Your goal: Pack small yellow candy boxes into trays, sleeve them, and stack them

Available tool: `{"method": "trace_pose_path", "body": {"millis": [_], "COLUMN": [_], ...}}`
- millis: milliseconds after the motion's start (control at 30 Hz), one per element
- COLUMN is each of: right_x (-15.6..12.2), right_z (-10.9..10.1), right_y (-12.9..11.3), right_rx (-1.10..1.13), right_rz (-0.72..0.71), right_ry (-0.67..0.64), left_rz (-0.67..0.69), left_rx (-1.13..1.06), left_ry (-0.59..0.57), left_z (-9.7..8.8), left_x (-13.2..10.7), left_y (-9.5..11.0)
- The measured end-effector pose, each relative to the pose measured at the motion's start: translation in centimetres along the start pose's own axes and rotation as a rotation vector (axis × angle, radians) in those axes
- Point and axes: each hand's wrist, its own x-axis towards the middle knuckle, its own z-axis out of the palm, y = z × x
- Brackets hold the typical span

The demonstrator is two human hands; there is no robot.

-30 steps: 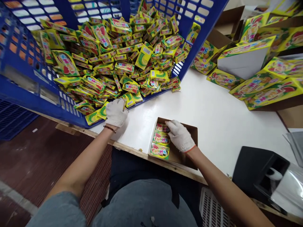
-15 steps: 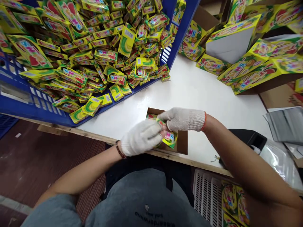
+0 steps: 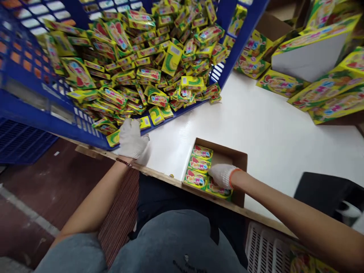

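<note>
My left hand (image 3: 132,140), in a white knit glove, is at the front lip of the blue basket (image 3: 173,113). Its thumb stands apart from the fingers, which reach over small yellow boxes (image 3: 113,138). Inside an open brown carton (image 3: 241,161), my gloved right hand (image 3: 223,175) has its fingers bent down on a small box printed TWINS (image 3: 217,189); the fingertips are partly hidden. Left of that box, a column of matching boxes (image 3: 198,164) lies flat in the carton.
A large heap of the same boxes (image 3: 148,74) fills the tilted basket. Printed display cartons (image 3: 281,84) stand at the back right of the white table (image 3: 270,140). A black object (image 3: 321,193) sits at the right, and a white crate (image 3: 263,242) is below the table edge.
My hands have parted: the left moved from above the carton to the basket lip. My right went down into the carton with the box both hands were at. The view has shifted left.
</note>
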Motion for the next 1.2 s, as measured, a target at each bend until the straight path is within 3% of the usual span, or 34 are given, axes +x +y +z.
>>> {"method": "trace_pose_path", "body": {"millis": [133, 233, 300, 367, 467, 533, 600, 633, 700, 767, 867, 933, 1000, 1067, 1133, 1200], "right_x": [0.3, 0.8, 0.5, -0.7, -4.0, -6.1, -7.6, -8.1, -8.4, -7.8, -5.6, -3.8, -2.2, -1.1, -0.3, 0.2], "right_z": [3.0, 4.1, 3.7, 2.3, -1.1, -3.3, -4.9, -5.2, -5.3, -4.7, -3.7, -3.2, -2.7, -2.0, -1.1, -0.3], "right_y": [0.5, 0.7, 0.6, 0.2, -0.8, -1.2, -1.1, -0.7, 0.4, 1.7, 2.9, 2.9, 2.6, 2.3, 2.1, 2.1], "right_rx": [0.115, 0.153, 0.165, 0.169, 0.082, -0.034, -0.114, -0.122, -0.083, -0.027, -0.024, -0.008, 0.041, 0.081, 0.094, 0.098], "right_rz": [0.175, 0.144, 0.125, 0.131, 0.075, -0.038, -0.100, -0.086, 0.009, 0.133, 0.231, 0.253, 0.261, 0.254, 0.236, 0.232], "right_ry": [0.147, 0.120, 0.124, 0.225, 0.633, 0.796, 0.764, 0.711, 0.571, 0.418, 0.224, 0.155, 0.126, 0.121, 0.114, 0.126], "left_rz": [-0.062, -0.025, 0.012, 0.079, 0.256, 0.394, 0.496, 0.531, 0.614, 0.795, 1.115, 1.180, 1.179, 1.118, 0.923, 0.605], "left_rx": [0.080, 0.062, -0.066, -0.323, -0.674, -0.780, -0.821, -0.809, -0.722, -0.575, -0.329, -0.222, -0.257, -0.386, -0.450, -0.362], "left_ry": [-0.091, -0.120, -0.113, -0.171, -0.392, -0.528, -0.583, -0.556, -0.406, -0.295, -0.393, -0.484, -0.493, -0.404, -0.242, -0.112], "left_z": [-0.7, -0.1, 0.2, -0.2, -1.8, -2.8, -3.2, -3.0, -2.3, -1.2, -0.1, 0.2, 0.2, 0.2, 0.1, 0.0], "left_x": [1.9, 2.2, 1.8, 0.8, -1.6, -3.2, -4.5, -5.1, -6.2, -7.3, -9.4, -10.6, -10.9, -9.9, -7.4, -3.8], "left_y": [-5.0, -5.7, -4.2, -1.3, 4.6, 8.4, 11.1, 12.0, 12.9, 13.0, 13.1, 13.2, 12.9, 11.9, 9.8, 7.1]}}
